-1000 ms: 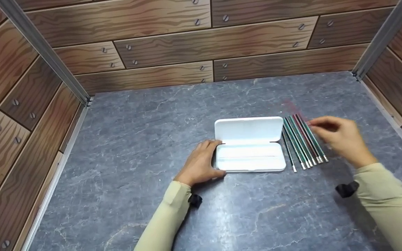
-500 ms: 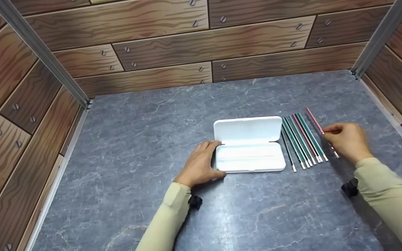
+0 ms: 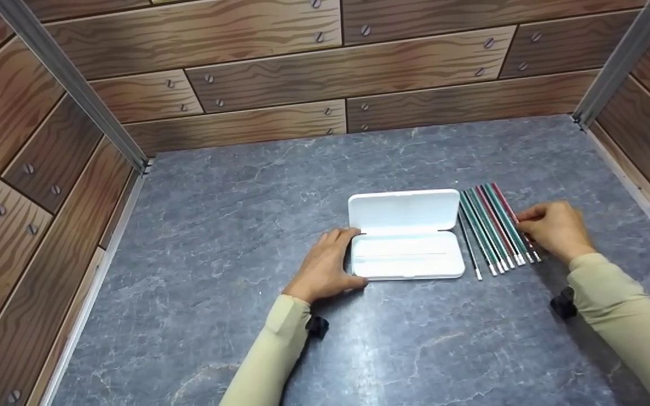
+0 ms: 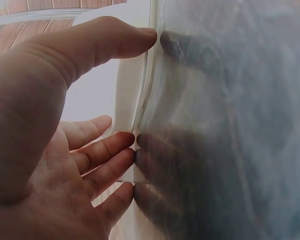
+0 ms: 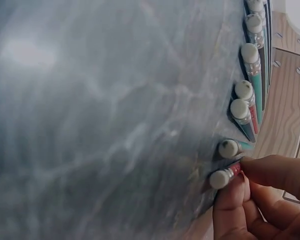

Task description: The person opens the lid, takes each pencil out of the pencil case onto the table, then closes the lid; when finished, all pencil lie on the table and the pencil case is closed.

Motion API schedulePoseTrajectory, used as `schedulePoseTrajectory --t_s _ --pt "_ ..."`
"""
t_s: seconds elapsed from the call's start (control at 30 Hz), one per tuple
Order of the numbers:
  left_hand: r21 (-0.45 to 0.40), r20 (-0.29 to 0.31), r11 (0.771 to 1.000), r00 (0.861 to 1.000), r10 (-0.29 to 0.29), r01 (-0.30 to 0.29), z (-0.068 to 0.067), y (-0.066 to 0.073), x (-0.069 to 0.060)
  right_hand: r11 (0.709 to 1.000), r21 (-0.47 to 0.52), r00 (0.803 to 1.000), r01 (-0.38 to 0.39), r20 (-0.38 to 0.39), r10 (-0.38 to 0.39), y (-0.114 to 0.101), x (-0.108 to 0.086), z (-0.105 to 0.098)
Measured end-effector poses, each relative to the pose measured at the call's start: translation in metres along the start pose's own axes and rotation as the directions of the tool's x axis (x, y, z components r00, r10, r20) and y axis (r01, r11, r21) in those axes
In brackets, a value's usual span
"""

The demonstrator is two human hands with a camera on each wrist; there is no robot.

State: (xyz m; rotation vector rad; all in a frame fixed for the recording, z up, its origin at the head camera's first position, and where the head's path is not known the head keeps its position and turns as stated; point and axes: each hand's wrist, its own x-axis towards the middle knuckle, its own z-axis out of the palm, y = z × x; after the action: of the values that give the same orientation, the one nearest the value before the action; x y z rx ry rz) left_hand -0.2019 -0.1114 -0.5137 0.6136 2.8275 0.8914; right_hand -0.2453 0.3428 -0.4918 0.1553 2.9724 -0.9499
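Observation:
A white pencil case [image 3: 408, 265] lies lidded back on the table in the head view. My left hand [image 3: 325, 265] rests at its left end, thumb along the front edge and fingers by the hinge side. Its spread, relaxed fingers [image 4: 107, 155] show in the left wrist view. To the right of the case lies a slanted row of green, black and red pencils [image 3: 486, 225] with white erasers. My right hand [image 3: 559, 228] pinches a red pencil [image 3: 504, 198] at the row's right side. Near its eraser end, thumb and finger hold this red pencil [image 5: 234, 170] in the right wrist view.
The grey marbled table [image 3: 218, 225] has wood-patterned walls [image 3: 263, 79] at the back and both sides. Metal posts [image 3: 613, 67] stand in the back corners. Black wrist cameras [image 3: 317, 326] are strapped to both sleeves.
My right hand first moved right with the red pencil, setting it apart from the row, then brought it left against the other pencils. The left hand and the case have stayed in place.

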Motion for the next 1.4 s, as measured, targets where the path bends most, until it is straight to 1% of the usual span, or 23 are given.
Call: schedulePoseTrajectory --t_s 0.07,0.13,0.2,0.23,0.27,0.33,0.43,0.5,0.53,0.6,0.7,0.8,0.87,0.93,1.03,1.13,1.27,1.4 --pt "0.006 0.000 1.000 1.000 0.004 -0.004 0.000 0.000 0.000 1.000 -0.002 1.000 -0.003 -0.017 0.003 -0.001 -0.002 0.000" --pt "0.014 -0.001 1.000 1.000 0.010 -0.010 0.001 -0.001 0.000 1.000 -0.006 0.999 0.007 -0.053 -0.008 -0.005 -0.003 0.001" --pt "0.022 0.000 1.000 1.000 0.013 -0.013 0.001 -0.002 0.000 0.999 -0.006 0.994 0.041 -0.104 -0.042 -0.012 -0.006 0.003" --pt "0.023 -0.001 1.000 1.000 0.014 -0.014 0.001 -0.002 0.000 0.997 -0.003 0.988 0.073 -0.133 -0.073 -0.018 -0.007 0.005" --pt "0.023 -0.002 1.000 1.000 0.013 -0.013 0.001 -0.003 0.000 0.994 0.008 0.981 0.113 -0.157 -0.110 -0.024 -0.009 0.008" --pt "0.025 -0.001 1.000 1.000 0.010 -0.010 0.000 -0.002 -0.001 0.978 0.029 0.959 0.208 -0.205 -0.198 -0.039 -0.013 0.014" --pt "0.023 -0.003 1.000 1.000 0.007 -0.007 -0.001 -0.001 -0.001 0.933 0.077 0.917 0.351 -0.231 -0.326 -0.065 -0.021 0.027" --pt "0.020 -0.004 1.000 1.000 0.006 -0.006 -0.001 0.000 -0.001 0.903 0.107 0.895 0.416 -0.221 -0.387 -0.081 -0.027 0.035" --pt "0.017 -0.004 1.000 1.000 0.006 -0.006 -0.001 0.000 0.000 0.891 0.122 0.889 0.437 -0.208 -0.408 -0.088 -0.030 0.039" --pt "0.013 -0.005 1.000 1.000 0.006 -0.006 -0.001 0.001 0.000 0.878 0.129 0.881 0.461 -0.179 -0.437 -0.101 -0.035 0.046" --pt "0.010 -0.004 1.000 1.000 0.004 -0.004 0.000 0.001 0.001 0.872 0.145 0.883 0.468 -0.108 -0.456 -0.113 -0.038 0.056" --pt "0.015 -0.004 1.000 1.000 -0.002 0.002 0.001 0.001 0.001 0.872 0.159 0.883 0.463 0.010 -0.470 -0.119 -0.040 0.067" --pt "0.018 -0.005 1.000 1.000 -0.003 0.003 0.001 0.000 0.001 0.873 0.141 0.873 0.467 0.085 -0.481 -0.120 -0.041 0.075" --pt "0.019 -0.008 1.000 1.000 -0.001 0.002 0.001 0.000 0.001 0.872 0.098 0.860 0.480 0.143 -0.489 -0.120 -0.043 0.081" --pt "0.022 -0.011 1.000 1.000 0.003 -0.003 0.001 0.001 0.000 0.859 0.029 0.844 0.511 0.175 -0.508 -0.121 -0.044 0.086" --pt "0.021 -0.013 1.000 1.000 0.002 -0.002 0.001 0.001 0.000 0.847 0.006 0.829 0.532 0.200 -0.522 -0.123 -0.043 0.088" --pt "0.016 -0.015 1.000 1.000 0.003 -0.003 0.001 0.001 0.000 0.853 0.033 0.824 0.521 0.243 -0.512 -0.126 -0.039 0.087" --pt "0.014 -0.014 1.000 1.000 0.009 -0.009 0.001 0.001 0.000 0.873 0.063 0.831 0.484 0.280 -0.481 -0.127 -0.036 0.085"
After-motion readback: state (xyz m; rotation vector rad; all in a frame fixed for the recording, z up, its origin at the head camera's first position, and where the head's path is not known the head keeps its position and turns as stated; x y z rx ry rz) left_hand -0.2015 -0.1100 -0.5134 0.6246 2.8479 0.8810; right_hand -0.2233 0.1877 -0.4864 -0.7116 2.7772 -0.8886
